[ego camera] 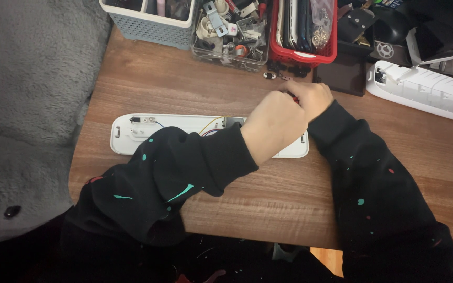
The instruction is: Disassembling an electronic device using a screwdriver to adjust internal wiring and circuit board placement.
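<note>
Wood-grain tabletop point(268, 188) fills our view, with a grey fleece blanket point(27, 105) along its left edge. On it lies a long white opened casing point(132, 133), flat and lengthwise, with yellow, blue and red wires point(209, 126) showing inside. We rest our left hand point(274, 128) over the casing's right part, fingers curled into a loose fist; what they grip we cannot tell. Our right hand point(313, 97) sits just beyond, touching the left, fingers closed around something small with a red tip, too hidden to name. Both sleeves are black with paint flecks. Behind stand a pale blue basket point(148, 23), a clear box of hardware point(232, 34), a red basket point(302, 31) and, far right, another white casing point(425, 91).
</note>
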